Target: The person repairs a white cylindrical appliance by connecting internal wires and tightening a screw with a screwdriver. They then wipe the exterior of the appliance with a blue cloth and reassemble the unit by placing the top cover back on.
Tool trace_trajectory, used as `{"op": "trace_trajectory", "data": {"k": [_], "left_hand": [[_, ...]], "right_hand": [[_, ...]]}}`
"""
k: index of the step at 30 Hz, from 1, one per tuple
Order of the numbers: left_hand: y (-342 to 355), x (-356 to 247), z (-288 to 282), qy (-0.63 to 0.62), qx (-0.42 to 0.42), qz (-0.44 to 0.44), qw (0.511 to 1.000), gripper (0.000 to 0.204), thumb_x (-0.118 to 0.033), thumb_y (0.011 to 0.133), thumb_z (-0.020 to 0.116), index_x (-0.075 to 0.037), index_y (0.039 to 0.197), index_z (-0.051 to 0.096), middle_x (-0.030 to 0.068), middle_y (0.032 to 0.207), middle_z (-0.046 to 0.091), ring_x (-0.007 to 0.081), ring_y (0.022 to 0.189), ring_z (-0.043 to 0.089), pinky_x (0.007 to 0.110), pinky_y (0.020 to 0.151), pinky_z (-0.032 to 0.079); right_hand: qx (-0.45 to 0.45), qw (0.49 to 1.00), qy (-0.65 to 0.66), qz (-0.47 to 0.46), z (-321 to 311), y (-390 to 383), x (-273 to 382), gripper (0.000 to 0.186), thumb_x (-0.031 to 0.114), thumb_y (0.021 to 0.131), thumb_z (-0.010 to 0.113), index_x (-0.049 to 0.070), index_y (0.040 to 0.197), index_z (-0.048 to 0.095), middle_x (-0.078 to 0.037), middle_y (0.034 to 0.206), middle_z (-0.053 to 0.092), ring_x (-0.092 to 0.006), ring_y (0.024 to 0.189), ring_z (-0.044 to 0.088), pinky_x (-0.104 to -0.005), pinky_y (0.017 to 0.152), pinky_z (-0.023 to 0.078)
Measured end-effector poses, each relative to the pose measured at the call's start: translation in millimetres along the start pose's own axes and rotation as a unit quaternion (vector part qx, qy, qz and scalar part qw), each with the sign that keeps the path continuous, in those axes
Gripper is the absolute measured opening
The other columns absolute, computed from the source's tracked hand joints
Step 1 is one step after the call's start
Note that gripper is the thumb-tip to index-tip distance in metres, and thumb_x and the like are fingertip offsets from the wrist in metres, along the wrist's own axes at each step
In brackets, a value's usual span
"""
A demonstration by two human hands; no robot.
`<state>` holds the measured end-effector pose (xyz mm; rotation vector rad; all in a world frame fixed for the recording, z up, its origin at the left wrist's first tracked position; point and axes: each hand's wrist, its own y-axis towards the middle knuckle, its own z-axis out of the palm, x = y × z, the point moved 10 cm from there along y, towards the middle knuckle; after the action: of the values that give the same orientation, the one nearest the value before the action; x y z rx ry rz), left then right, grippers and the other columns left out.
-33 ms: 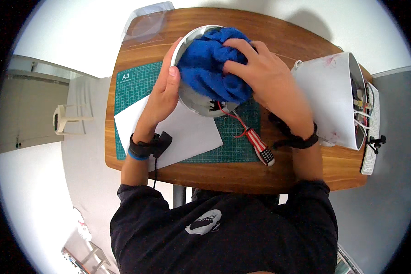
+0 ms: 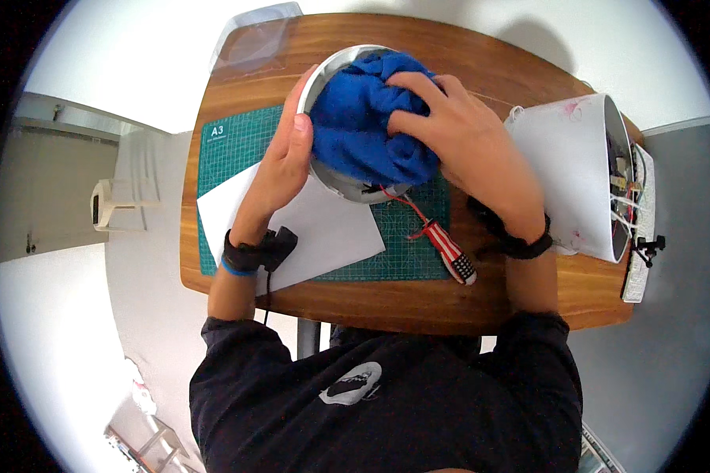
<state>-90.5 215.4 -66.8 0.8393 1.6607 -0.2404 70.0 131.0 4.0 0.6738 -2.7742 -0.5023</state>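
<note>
A round white housing (image 2: 338, 188), tilted and open toward me, is gripped at its left rim by my left hand (image 2: 290, 150), thumb on the near side. My right hand (image 2: 457, 130) presses a bunched blue cloth (image 2: 363, 118) into its opening, fingers curled into the folds. The cloth hides most of the inside. From the lower edge of the housing a red wire (image 2: 406, 201) comes out beside a screwdriver (image 2: 452, 252) with a striped red and white handle, dark and dotted at its end, lying below my right hand.
A white sheet of paper (image 2: 292, 236) lies on a green cutting mat (image 2: 237, 150). At right, a large white bin-shaped casing (image 2: 564, 173) lies on its side with wires at its open end, near a white power strip (image 2: 643, 213). A clear plastic container (image 2: 256, 39) stands far left.
The blue cloth has shifted slightly down and right under my right hand, now covering more of the black part inside the housing. My left hand keeps its hold.
</note>
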Motion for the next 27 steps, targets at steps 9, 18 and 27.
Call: {"op": "trace_trajectory", "data": {"k": [9, 18, 27], "left_hand": [[0, 6, 3, -0.017, 0.008, -0.011, 1.0, 0.072, -0.055, 0.119, 0.02, -0.008, 0.174, 0.022, 0.0173, 0.173, 0.034, 0.0318, 0.16, 0.033, 0.043, 0.132, 0.026], [1, 0, 7, -0.008, 0.012, -0.015, 1.0, 0.074, -0.057, 0.119, 0.018, -0.008, 0.174, 0.022, 0.0179, 0.172, 0.035, 0.0323, 0.16, 0.033, 0.043, 0.132, 0.026], [0, -5, 0, 0.025, -0.003, 0.029, 0.999, 0.073, -0.054, 0.119, 0.022, -0.006, 0.174, 0.022, 0.0194, 0.174, 0.033, 0.0328, 0.161, 0.032, 0.043, 0.133, 0.025]], "right_hand": [[-0.081, 0.996, 0.037, -0.021, 10, 11, 17, 0.036, 0.008, 0.087, 0.071, 0.021, 0.12, 0.069, -0.009, 0.148, 0.054, -0.0385, 0.121, 0.062, -0.0468, 0.093, 0.061], [0.021, 0.999, 0.027, 0.035, 3, 0, 19, 0.04, 0.007, 0.085, 0.073, 0.024, 0.122, 0.07, -0.01, 0.147, 0.054, -0.0382, 0.118, 0.064, -0.048, 0.092, 0.062], [-0.104, 0.986, 0.008, 0.127, -4, 8, -4, 0.053, 0.001, 0.077, 0.079, 0.028, 0.121, 0.071, -0.005, 0.148, 0.056, -0.0386, 0.119, 0.064, -0.0475, 0.093, 0.062]]}}
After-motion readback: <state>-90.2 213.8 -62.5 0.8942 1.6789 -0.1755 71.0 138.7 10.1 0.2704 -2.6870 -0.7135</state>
